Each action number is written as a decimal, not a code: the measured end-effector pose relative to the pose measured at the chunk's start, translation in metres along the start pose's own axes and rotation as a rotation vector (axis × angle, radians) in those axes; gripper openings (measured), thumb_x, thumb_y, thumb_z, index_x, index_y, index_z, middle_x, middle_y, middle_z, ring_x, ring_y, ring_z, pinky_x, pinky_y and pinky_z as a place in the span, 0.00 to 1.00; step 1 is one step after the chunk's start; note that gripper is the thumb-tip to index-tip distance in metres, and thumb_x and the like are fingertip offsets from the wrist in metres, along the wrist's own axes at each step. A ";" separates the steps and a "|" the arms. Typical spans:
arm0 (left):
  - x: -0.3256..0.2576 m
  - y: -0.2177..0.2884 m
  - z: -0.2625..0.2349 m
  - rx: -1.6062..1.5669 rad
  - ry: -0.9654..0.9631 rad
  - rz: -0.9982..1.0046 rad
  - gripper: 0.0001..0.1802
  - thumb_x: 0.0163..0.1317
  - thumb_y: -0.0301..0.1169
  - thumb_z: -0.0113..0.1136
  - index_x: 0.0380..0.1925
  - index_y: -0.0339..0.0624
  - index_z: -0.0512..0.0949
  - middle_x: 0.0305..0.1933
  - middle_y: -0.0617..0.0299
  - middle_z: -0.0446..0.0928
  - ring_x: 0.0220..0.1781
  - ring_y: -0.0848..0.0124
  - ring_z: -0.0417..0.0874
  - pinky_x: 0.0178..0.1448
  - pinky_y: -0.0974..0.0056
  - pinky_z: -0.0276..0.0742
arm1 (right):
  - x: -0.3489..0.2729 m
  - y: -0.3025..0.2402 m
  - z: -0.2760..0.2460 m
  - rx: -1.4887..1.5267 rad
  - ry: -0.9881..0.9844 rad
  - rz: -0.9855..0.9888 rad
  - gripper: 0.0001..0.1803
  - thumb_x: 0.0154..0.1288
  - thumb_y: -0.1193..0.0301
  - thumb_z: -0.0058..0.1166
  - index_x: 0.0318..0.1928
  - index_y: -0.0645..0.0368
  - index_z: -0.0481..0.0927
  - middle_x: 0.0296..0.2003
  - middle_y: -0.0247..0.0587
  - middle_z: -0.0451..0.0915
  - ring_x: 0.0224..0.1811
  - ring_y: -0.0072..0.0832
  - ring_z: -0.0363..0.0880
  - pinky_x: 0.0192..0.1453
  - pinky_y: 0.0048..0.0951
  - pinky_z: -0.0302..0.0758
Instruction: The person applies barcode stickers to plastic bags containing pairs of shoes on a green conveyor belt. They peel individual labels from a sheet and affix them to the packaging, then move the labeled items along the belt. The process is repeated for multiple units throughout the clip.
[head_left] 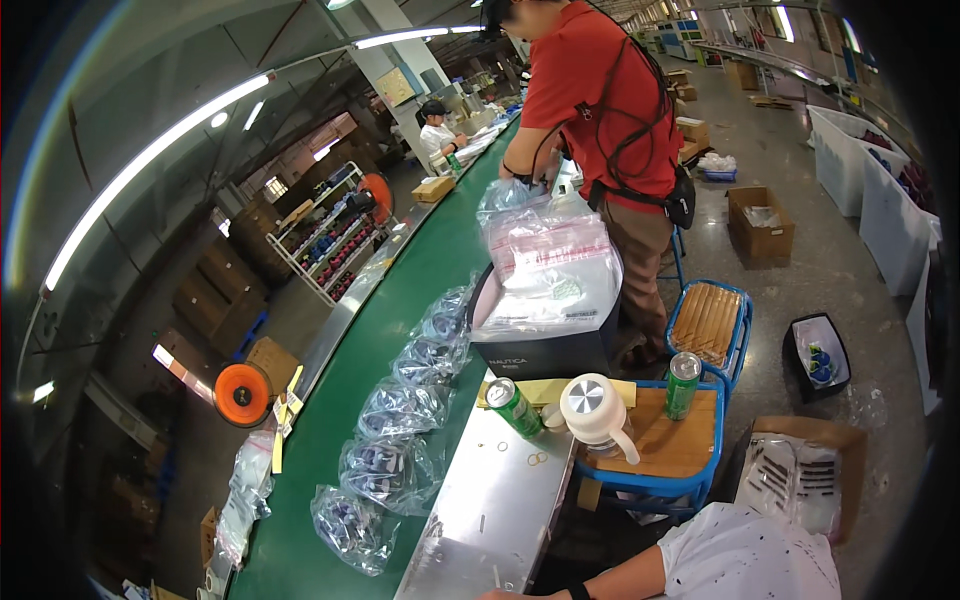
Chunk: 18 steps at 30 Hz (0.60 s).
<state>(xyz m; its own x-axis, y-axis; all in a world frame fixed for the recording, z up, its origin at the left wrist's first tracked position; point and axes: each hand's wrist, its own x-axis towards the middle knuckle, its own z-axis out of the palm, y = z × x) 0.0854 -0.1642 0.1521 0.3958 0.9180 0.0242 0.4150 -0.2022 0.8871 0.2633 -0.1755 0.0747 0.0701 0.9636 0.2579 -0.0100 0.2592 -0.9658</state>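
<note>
My right arm, in a white speckled sleeve with a black wristband, reaches in from the lower right. Only a sliver of my right hand [508, 596] shows at the bottom edge, over the near end of the metal work surface [480, 500]; its fingers are cut off. My left hand is out of sight. Small rings [537, 459] lie on the metal. Beyond them stand a green drink can [514, 407] and a white lidded jug [596, 412]. Along the green conveyor belt [310, 440] sits a row of clear plastic bags [385, 470] with dark contents.
A dark box [550, 352] heaped with clear bags stands past the jug. Beside it a co-worker in red [620, 110] bends over the belt. Blue-framed stools [712, 325], another green can [683, 385] and an open carton [850, 480] are at the right. An orange fan [241, 393] stands left.
</note>
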 end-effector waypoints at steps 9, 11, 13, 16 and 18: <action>0.053 -0.018 0.004 -0.127 -0.016 0.013 0.12 0.68 0.24 0.58 0.49 0.32 0.79 0.31 0.58 0.79 0.31 0.72 0.77 0.38 0.65 0.75 | 0.025 -0.004 -0.010 -0.362 0.121 -0.215 0.07 0.66 0.71 0.58 0.36 0.62 0.84 0.33 0.46 0.80 0.35 0.43 0.80 0.39 0.38 0.76; 0.064 -0.034 -0.006 0.004 -0.038 0.042 0.13 0.67 0.26 0.59 0.49 0.33 0.80 0.28 0.59 0.77 0.29 0.72 0.73 0.36 0.65 0.73 | 0.037 0.005 -0.001 -0.412 0.107 -0.278 0.07 0.66 0.72 0.58 0.37 0.63 0.83 0.33 0.45 0.80 0.35 0.43 0.80 0.40 0.37 0.76; 0.075 -0.038 -0.012 -0.074 -0.026 -0.028 0.15 0.66 0.29 0.60 0.50 0.34 0.79 0.26 0.61 0.72 0.26 0.73 0.66 0.32 0.64 0.68 | 0.057 0.016 0.002 -0.483 0.069 -0.363 0.06 0.66 0.73 0.57 0.37 0.64 0.82 0.32 0.44 0.80 0.35 0.40 0.80 0.40 0.35 0.75; 0.091 -0.063 -0.015 -0.324 0.031 -0.105 0.18 0.59 0.25 0.61 0.50 0.35 0.78 0.31 0.60 0.79 0.30 0.72 0.78 0.34 0.66 0.73 | 0.086 0.006 0.016 -0.715 -0.017 -0.542 0.10 0.53 0.73 0.52 0.37 0.64 0.74 0.31 0.43 0.69 0.36 0.42 0.72 0.37 0.36 0.74; 0.103 -0.070 -0.021 -0.383 -0.063 -0.245 0.30 0.53 0.14 0.60 0.60 0.33 0.71 0.36 0.69 0.75 0.29 0.86 0.69 0.29 0.78 0.63 | 0.091 0.007 0.018 -0.635 -0.013 -0.405 0.06 0.58 0.77 0.57 0.35 0.63 0.77 0.30 0.43 0.73 0.33 0.40 0.75 0.35 0.36 0.74</action>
<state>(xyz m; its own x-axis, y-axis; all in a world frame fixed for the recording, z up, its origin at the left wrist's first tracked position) 0.0799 -0.0480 0.1027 0.3775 0.8983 -0.2251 0.1746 0.1697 0.9699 0.2518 -0.0851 0.0914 -0.0654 0.8028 0.5926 0.5918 0.5094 -0.6248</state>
